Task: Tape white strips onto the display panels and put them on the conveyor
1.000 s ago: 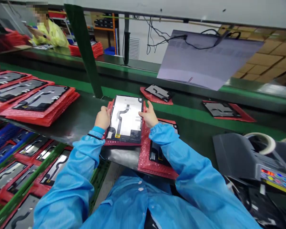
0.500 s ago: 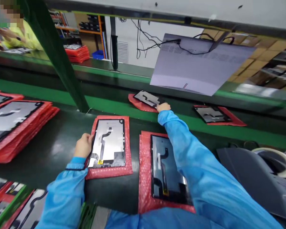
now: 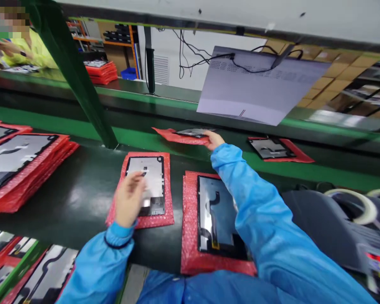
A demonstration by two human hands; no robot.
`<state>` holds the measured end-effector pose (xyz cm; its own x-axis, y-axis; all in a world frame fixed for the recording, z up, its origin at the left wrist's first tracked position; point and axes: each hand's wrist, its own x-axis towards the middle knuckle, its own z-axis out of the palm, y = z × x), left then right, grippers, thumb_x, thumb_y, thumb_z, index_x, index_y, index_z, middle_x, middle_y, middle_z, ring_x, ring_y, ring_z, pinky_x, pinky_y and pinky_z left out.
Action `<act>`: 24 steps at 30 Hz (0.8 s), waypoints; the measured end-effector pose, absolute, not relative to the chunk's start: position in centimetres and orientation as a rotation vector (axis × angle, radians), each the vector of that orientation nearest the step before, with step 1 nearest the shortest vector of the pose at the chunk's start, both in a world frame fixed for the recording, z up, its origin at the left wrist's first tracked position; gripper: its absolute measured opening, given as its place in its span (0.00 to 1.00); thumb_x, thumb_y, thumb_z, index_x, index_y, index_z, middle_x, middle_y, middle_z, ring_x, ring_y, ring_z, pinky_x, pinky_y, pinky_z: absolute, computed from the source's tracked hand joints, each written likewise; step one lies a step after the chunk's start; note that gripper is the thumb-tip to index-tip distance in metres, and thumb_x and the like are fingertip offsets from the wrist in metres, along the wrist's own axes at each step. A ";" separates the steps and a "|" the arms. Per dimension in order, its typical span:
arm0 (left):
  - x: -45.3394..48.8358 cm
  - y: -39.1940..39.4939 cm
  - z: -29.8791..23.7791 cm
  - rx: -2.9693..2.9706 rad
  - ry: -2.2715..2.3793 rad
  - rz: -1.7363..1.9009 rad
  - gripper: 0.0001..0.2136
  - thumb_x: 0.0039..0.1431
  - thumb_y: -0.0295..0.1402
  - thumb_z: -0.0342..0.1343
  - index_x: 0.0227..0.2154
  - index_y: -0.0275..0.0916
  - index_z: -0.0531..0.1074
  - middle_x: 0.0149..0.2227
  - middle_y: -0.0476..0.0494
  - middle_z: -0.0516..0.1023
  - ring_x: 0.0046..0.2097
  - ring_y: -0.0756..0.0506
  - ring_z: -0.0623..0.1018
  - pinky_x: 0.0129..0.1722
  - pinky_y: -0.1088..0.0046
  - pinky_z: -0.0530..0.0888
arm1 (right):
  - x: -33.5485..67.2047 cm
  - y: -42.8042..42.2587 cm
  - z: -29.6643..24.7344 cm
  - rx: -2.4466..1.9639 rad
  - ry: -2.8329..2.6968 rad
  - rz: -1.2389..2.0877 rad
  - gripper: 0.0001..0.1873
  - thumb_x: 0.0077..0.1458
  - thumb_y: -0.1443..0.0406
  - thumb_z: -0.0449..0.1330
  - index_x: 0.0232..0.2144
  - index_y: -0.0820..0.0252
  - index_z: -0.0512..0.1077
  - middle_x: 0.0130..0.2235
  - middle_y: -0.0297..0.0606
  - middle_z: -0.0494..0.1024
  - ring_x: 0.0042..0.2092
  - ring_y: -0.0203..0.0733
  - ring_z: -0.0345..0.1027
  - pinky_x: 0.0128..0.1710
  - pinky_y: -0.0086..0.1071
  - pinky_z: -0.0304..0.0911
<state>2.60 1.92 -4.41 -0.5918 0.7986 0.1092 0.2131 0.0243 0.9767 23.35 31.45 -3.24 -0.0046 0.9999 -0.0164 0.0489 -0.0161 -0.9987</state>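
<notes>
At the far side of the bench, my right hand (image 3: pixel 214 140) grips the right end of a thin tablet screen (image 3: pixel 193 133) together with the red bubble wrap (image 3: pixel 174 136) under it; both are tilted nearly edge-on. My left hand (image 3: pixel 131 198), a little blurred, hovers over the lower left of another tablet screen (image 3: pixel 152 169), fingers loosely apart and holding nothing. That screen lies back side up on red bubble wrap (image 3: pixel 166 190), a dark flex cable partly covered by the hand. Below my right forearm a darker screen (image 3: pixel 221 219) rests on more red bubble wrap (image 3: pixel 190 228), partly hidden by the sleeve.
Stacked wrapped screens (image 3: pixel 22 169) stand at left. Another screen (image 3: pixel 269 147) lies on the green strip at right. A green post (image 3: pixel 72 80) and a hanging monitor (image 3: pixel 247 88) rise ahead. A tape roll (image 3: pixel 367 209) sits at right. A person in yellow (image 3: pixel 39 50) works beyond.
My left hand has left the screen's left edge and moved right, over the panel. The screen and wrap in my right hand have tilted from face-up toward edge-on.
</notes>
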 end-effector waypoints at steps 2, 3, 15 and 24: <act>7.2 3.1 -3.6 0.798 1.308 1.402 0.25 0.46 0.50 0.61 0.43 0.40 0.67 0.43 0.36 0.76 0.40 0.42 0.78 0.43 0.62 0.75 | 24.2 25.4 -2.7 -1.175 -1.040 1.308 0.03 0.46 0.72 0.57 0.25 0.61 0.68 0.28 0.36 0.78 0.36 0.40 0.74 0.39 0.35 0.72; 9.2 3.8 -3.4 0.672 1.143 1.323 0.25 0.45 0.50 0.62 0.41 0.39 0.68 0.46 0.33 0.76 0.41 0.41 0.78 0.44 0.60 0.75 | 24.8 21.7 -2.5 -1.100 -0.972 1.332 0.03 0.45 0.71 0.59 0.26 0.61 0.68 0.30 0.36 0.78 0.37 0.40 0.74 0.40 0.35 0.72; 19.4 2.5 -7.0 0.531 0.916 1.347 0.25 0.20 0.27 0.71 0.31 0.34 0.74 0.28 0.45 0.80 0.39 0.36 0.80 0.47 0.53 0.74 | 40.5 1.6 -4.0 -1.457 -1.098 1.364 0.25 0.35 0.45 0.67 0.25 0.60 0.71 0.17 0.32 0.70 0.17 0.34 0.62 0.16 0.28 0.57; 17.9 3.4 -8.4 0.976 1.231 1.155 0.22 0.28 0.35 0.71 0.30 0.33 0.75 0.36 0.39 0.81 0.44 0.37 0.79 0.51 0.57 0.71 | 44.8 -1.6 -4.3 -1.414 -0.945 1.120 0.18 0.33 0.52 0.68 0.23 0.55 0.69 0.23 0.34 0.76 0.28 0.45 0.72 0.24 0.34 0.66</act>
